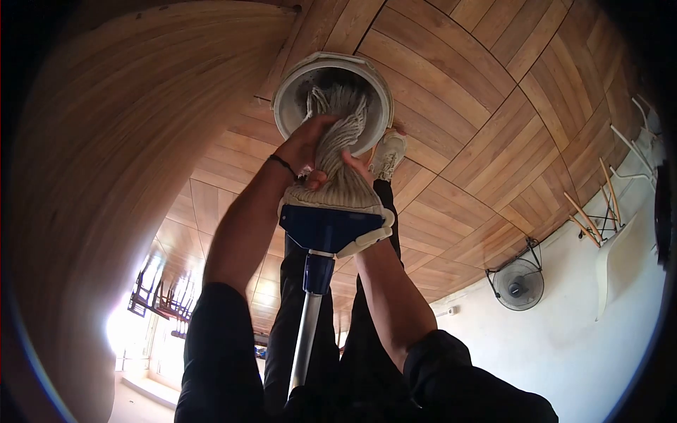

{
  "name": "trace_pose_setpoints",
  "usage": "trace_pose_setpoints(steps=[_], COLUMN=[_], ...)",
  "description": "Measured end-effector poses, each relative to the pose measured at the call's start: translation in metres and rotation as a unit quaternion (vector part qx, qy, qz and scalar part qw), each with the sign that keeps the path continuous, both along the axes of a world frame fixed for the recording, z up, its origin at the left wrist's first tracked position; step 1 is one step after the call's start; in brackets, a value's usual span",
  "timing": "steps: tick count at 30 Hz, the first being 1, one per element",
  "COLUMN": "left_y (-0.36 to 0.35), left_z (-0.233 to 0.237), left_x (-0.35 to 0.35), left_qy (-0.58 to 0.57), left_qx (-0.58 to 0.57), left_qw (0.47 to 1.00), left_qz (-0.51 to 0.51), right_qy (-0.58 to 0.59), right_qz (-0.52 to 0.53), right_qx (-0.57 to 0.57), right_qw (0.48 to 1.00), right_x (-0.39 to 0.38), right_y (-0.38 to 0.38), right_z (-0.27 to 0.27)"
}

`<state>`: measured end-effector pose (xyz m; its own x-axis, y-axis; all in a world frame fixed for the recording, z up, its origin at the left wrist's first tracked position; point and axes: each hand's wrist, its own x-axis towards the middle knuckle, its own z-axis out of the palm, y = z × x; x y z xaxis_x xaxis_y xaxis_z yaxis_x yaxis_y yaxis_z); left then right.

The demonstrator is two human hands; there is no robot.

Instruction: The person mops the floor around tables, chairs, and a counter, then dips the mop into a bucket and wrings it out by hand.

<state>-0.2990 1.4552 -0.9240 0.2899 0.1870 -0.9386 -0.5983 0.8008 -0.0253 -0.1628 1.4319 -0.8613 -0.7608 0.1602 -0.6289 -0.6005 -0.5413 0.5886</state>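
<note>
Both of my hands are wrapped round the strands of a string mop, just below its blue clamp. My left hand, with a dark band at the wrist, grips the strands from the left side. On the opposite side, my right hand closes on them, partly hidden behind the mop. The loose ends of the greyish-white strands hang into a round whitish bucket on the floor. A metal handle runs from the clamp back towards my body.
A shoe stands right beside the bucket on the wood-patterned floor. A curved wooden surface rises along the left. At the right are a fan, a white chair and a pale wall. Several dark chairs show far left.
</note>
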Motion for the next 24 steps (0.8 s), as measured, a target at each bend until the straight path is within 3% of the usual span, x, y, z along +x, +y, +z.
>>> trace_pose_setpoints(steps=[3, 7, 9, 12, 18, 21, 24], left_y=[-0.006, -0.014, -0.019, -0.04, -0.015, 0.003, 0.016], left_z=[-0.027, -0.027, -0.028, -0.037, -0.006, -0.015, -0.038], left_x=[-0.001, 0.002, 0.003, 0.0, -0.001, 0.0, -0.009], left_qy=[-0.041, 0.033, 0.048, -0.054, -0.111, -0.003, -0.018], left_qx=[-0.025, -0.026, -0.017, 0.038, -0.001, -0.017, 0.016], left_qw=[0.998, 0.997, 0.998, 0.996, 0.977, 0.995, 0.996], left_qz=[-0.036, -0.059, -0.036, 0.056, 0.183, 0.097, -0.081], right_qy=[-0.083, -0.107, -0.076, -0.053, -0.086, -0.105, -0.147], right_qz=[0.049, 0.099, 0.151, 0.111, 0.114, 0.171, 0.26], right_qx=[0.026, 0.006, -0.005, -0.006, -0.018, -0.019, 0.056], right_qw=[0.995, 0.989, 0.986, 0.992, 0.99, 0.979, 0.953], right_x=[-0.002, -0.001, 0.004, 0.005, 0.014, 0.015, 0.012], right_y=[-0.005, -0.004, -0.004, -0.015, -0.025, -0.019, -0.012], right_z=[-0.001, -0.005, -0.013, -0.019, -0.013, -0.009, -0.001])
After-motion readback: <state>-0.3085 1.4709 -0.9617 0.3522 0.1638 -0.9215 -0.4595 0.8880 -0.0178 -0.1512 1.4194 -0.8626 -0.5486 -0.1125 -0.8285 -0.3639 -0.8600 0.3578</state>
